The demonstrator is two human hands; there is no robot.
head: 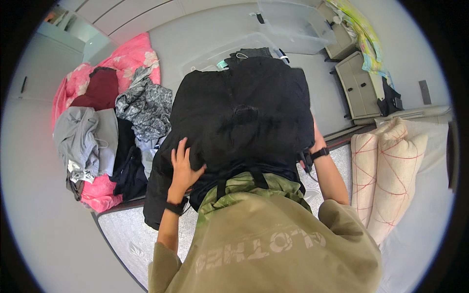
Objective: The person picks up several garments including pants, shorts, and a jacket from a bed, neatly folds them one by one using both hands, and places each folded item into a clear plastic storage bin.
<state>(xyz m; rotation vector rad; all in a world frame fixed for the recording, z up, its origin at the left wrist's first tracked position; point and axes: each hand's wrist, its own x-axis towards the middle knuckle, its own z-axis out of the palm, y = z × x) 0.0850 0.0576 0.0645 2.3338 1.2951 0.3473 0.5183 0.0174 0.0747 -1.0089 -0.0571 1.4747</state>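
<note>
A large black garment [242, 110], perhaps a padded jacket, is spread across my lap in a folded bundle. Its sleeve-like part [157, 194] hangs down at the left. My left hand [184, 170] lies on its near left side with fingers apart, touching the cloth. At the right edge of the bundle is my right hand [318, 139], its fingers mostly hidden by the fabric. Both wrists wear black straps. Just beyond the garment, a dark grey folded cloth [253, 53] with a light cord shows over a clear plastic box [216, 51].
To the left lies a clothes pile with a grey patterned garment [146, 102], grey shorts [78, 128] and a pink floral blanket [130, 51]. Another clear plastic bin [293, 25] stands at the back. A small cabinet [357, 88] and cream rolled bedding [397, 161] are at the right.
</note>
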